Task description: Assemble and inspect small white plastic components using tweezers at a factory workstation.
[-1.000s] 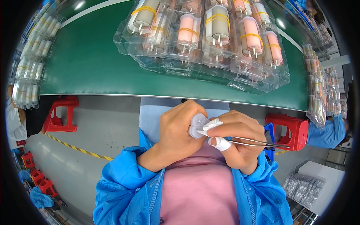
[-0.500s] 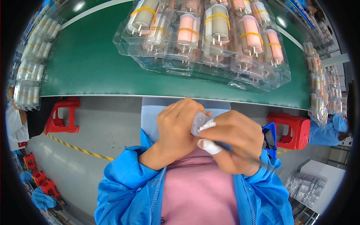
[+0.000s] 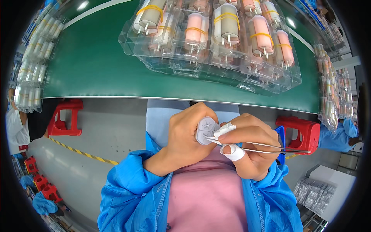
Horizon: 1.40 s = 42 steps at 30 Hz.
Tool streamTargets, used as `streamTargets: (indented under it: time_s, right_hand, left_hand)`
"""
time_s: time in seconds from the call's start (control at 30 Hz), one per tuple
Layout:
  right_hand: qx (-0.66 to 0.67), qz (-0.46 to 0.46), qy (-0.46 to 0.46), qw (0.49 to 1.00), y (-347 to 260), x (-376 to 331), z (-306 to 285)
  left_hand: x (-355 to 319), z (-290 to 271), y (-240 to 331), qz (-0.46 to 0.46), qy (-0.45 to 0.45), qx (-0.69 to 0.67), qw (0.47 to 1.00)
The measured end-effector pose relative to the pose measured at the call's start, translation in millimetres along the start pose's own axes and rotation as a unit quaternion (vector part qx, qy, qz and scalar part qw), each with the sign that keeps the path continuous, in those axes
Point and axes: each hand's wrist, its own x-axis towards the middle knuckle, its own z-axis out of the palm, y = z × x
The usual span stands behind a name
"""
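My left hand (image 3: pixel 183 131) is closed around a grey translucent plastic piece whose two round ends (image 3: pixel 206 124) face up. In my right hand (image 3: pixel 251 135) is a pair of metal tweezers (image 3: pixel 295 150), their handles pointing right. The tweezer tips reach the lower round end; whether they grip anything there I cannot tell. White tape wraps the thumb and a finger of my right hand. Both hands are above my lap, on the near side of the table edge.
Clear plastic trays (image 3: pixel 179 69) of pink, grey and white cylinders banded in yellow stand on the green table (image 3: pixel 89 73). More filled trays line both sides. Red stools (image 3: pixel 69 120) flank me, and a blue bin (image 3: pixel 281 133) sits beyond my right hand.
My right hand has moved slightly right, and the tweezers now show clearly instead of blurred. The grey piece has turned, bringing both round ends into sight.
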Motion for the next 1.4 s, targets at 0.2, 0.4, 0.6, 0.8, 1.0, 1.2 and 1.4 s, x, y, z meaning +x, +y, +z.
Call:
streamTargets:
  time_s: [0.2,0.4,0.6,0.8,1.0,1.2,1.4]
  right_hand:
    - [-0.005,0.009,-0.005,1.000,1.8,1.7,-1.2]
    - [-0.011,-0.002,0.016,1.000,5.1,6.2,-5.0]
    - [-0.019,-0.010,0.012,1.000,5.9,6.8,-5.3]
    - [-0.023,0.003,0.008,1.000,5.1,7.0,-5.4]
    - [-0.017,0.002,0.020,1.000,5.7,6.2,-4.1]
    - [-0.015,-0.011,0.007,1.000,7.0,6.2,-5.3]
    - [-0.030,-0.002,0.003,1.000,3.6,6.7,-4.6]
  left_hand:
    - [1.9,0.4,3.5,-0.003,0.003,-0.008,1.000]
    - [-1.5,4.6,3.2,-0.001,-0.012,-0.027,1.000]
    - [-0.8,2.1,5.4,-0.001,-0.021,-0.024,0.999]
    - [-0.2,0.6,5.6,0.004,-0.025,-0.019,0.999]
    - [0.1,-0.6,6.4,0.004,-0.029,-0.022,0.999]
    - [-1.1,-0.7,6.5,-0.009,-0.035,-0.028,0.999]
    - [-1.8,0.5,3.8,-0.006,-0.030,-0.030,0.999]
